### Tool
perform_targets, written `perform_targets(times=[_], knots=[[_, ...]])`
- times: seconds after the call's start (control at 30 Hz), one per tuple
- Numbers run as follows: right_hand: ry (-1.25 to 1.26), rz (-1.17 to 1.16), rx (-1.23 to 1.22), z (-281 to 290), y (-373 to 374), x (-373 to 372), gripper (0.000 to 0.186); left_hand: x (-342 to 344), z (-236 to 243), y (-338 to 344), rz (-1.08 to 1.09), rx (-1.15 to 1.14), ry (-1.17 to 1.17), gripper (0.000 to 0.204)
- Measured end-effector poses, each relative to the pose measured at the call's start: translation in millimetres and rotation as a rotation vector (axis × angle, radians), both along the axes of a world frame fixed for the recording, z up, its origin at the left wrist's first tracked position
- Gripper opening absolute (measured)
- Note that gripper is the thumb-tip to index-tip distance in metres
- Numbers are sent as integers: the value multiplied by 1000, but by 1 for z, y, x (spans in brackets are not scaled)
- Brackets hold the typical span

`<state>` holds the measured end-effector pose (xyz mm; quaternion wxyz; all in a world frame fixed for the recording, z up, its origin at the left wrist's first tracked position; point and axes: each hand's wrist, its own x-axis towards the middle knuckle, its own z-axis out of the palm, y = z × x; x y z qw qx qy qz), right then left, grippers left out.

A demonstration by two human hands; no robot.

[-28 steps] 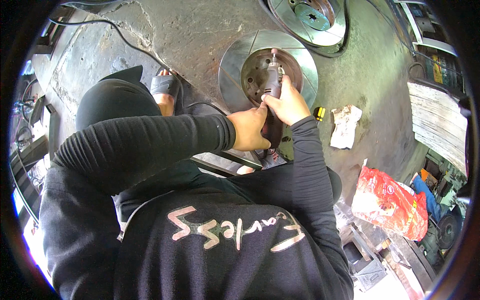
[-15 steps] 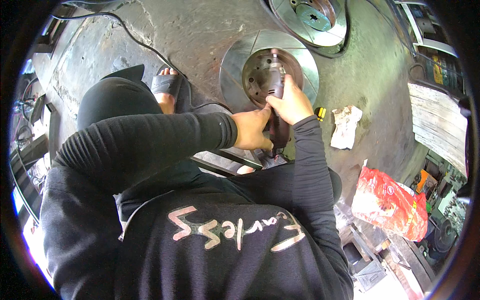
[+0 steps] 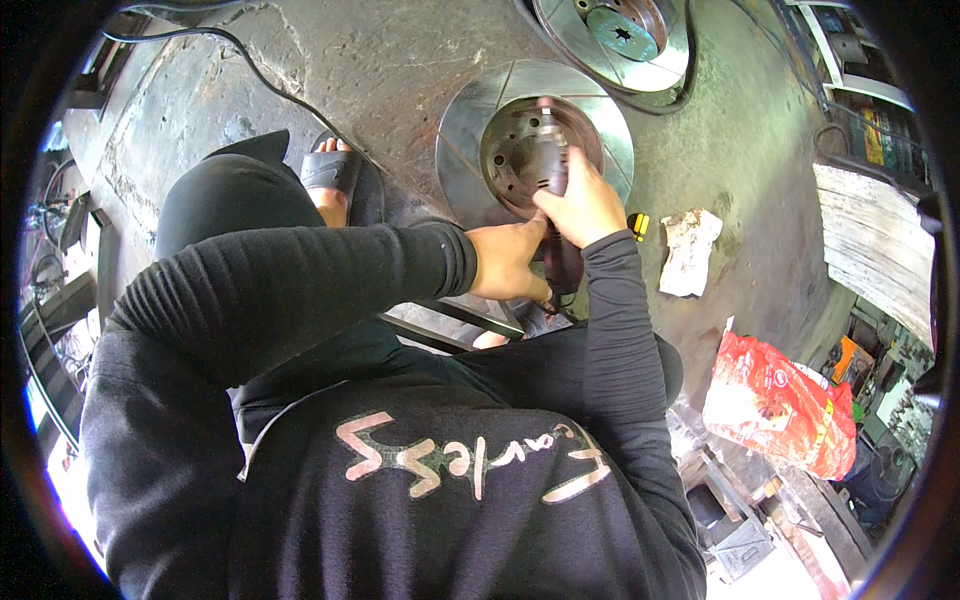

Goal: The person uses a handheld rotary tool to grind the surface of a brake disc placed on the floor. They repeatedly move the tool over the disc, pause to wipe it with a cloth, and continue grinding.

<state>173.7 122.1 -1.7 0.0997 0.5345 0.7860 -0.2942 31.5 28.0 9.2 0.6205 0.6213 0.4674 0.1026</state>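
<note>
On the floor ahead lies a grooved brake disc (image 3: 466, 140), its rusty hub recess facing up with several bolt holes. A dark electric die grinder (image 3: 552, 172) points away from me over that recess. Its tip meets or nearly meets the recess's far wall; I cannot tell which. My right hand (image 3: 588, 206) is closed round the grinder's front body. Behind it, my left hand (image 3: 508, 262) grips the rear of the same tool, with some of its fingers hidden beneath.
A second brake disc (image 3: 672, 62) with a greenish plate in its hub lies farther off. Right of the near disc are a yellow-and-black object (image 3: 638, 227), a stained white cloth (image 3: 690, 252) and a red plastic bag (image 3: 775, 405). A black cable (image 3: 262, 75) crosses the floor at left.
The grinder and both hands stay almost in place over the disc. The whole view has shifted very slightly.
</note>
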Motion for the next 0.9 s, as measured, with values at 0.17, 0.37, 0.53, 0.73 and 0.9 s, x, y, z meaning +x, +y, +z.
perform_targets(times=[0.17, 0.37, 0.53, 0.73, 0.9], knots=[[57, -3, 47, -6, -1, 4, 75, 1, -1, 0, 4, 8, -14, 92], [96, 109, 19, -6, -1, 5, 74, 1, 4, -5, -34, 0, -18, 98], [80, 14, 23, -10, 1, 8, 75, 0, 10, 2, -34, -44, -30, 100], [95, 8, 44, -11, -1, 7, 73, 1, 9, 2, -25, -57, -10, 100], [66, 116, 4, -5, -2, 5, 73, 3, 6, -5, -51, -47, -39, 100]])
